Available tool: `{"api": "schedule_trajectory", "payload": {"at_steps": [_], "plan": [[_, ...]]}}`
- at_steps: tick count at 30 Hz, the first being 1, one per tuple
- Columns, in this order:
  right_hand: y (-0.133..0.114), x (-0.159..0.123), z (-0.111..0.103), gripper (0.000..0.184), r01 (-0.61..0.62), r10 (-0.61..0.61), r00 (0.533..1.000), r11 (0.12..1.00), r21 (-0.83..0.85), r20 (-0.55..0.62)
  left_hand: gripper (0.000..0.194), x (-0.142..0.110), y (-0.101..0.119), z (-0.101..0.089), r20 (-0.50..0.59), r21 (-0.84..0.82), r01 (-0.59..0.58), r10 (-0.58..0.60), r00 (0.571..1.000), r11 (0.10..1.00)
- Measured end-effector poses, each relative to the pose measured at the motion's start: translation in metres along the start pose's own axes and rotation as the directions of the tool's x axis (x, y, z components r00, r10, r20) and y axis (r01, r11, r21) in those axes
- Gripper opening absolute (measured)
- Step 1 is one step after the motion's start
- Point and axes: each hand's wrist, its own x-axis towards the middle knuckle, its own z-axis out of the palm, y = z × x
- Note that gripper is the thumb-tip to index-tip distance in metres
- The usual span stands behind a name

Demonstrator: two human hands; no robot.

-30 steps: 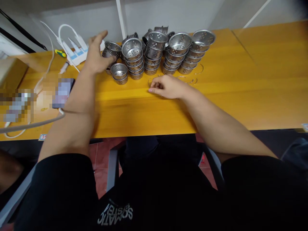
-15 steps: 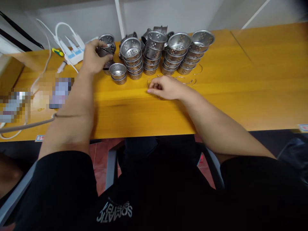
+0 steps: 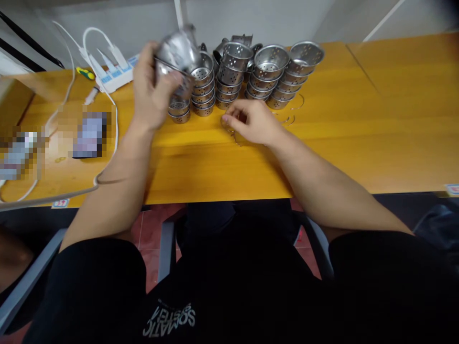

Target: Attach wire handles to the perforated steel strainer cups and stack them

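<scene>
My left hand (image 3: 150, 93) is closed round perforated metal strainer cups (image 3: 179, 52), lifted off the table, tilted and blurred by motion. Below them a short stack of small strainer cups (image 3: 179, 113) stands upright, partly hidden. My right hand (image 3: 254, 122) rests low over the table, thumb and fingers pinched together. Thin curved wires (image 3: 236, 138) lie at its fingertips; whether one is gripped I cannot make out. More wire pieces (image 3: 289, 119) lie to the right of this hand.
Nested stacks of strainer cups (image 3: 270, 62) line the back of the wooden table (image 3: 376, 138), near the wall. At the left are a white power strip (image 3: 116, 79) with cables, a yellow-green tool (image 3: 85, 73) and a phone (image 3: 89, 136). A cable crosses by my left forearm.
My left hand has raised the strainer cups from the back left and brought them to the right, towards the stacks. My right hand has barely shifted; its fingers are drawn closer together.
</scene>
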Motion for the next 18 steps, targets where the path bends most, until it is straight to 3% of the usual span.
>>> {"api": "schedule_trajectory", "payload": {"at_steps": [3, 5, 10, 16, 18], "plan": [[-0.007, 0.000, -0.003, 0.051, -0.048, 0.046, 0.981, 0.999, -0.003, -0.191, 0.062, -0.015, 0.040, 0.028, 0.027, -0.069, 0.131, -0.130, 0.991, 0.989], [-0.012, -0.001, -0.006, 0.058, -0.041, 0.037, 0.968, 0.999, -0.010, -0.249, 0.055, -0.023, 0.056, 0.046, 0.056, -0.119, 0.170, -0.165, 0.985, 0.978], [-0.013, -0.002, -0.006, 0.059, 0.105, -0.103, 0.992, 0.994, 0.039, -0.067, 0.057, -0.033, 0.062, 0.073, 0.119, -0.110, 0.249, -0.236, 0.964, 0.962], [-0.007, -0.001, 0.004, 0.043, 0.193, -0.209, 0.972, 0.971, 0.140, 0.105, 0.112, -0.041, 0.043, 0.089, 0.157, -0.150, 0.200, -0.176, 0.972, 0.968], [-0.006, 0.000, 0.005, 0.037, 0.236, -0.256, 0.957, 0.961, 0.145, 0.137, 0.121, -0.042, 0.036, 0.091, 0.155, -0.146, 0.159, -0.136, 0.979, 0.977]]}}
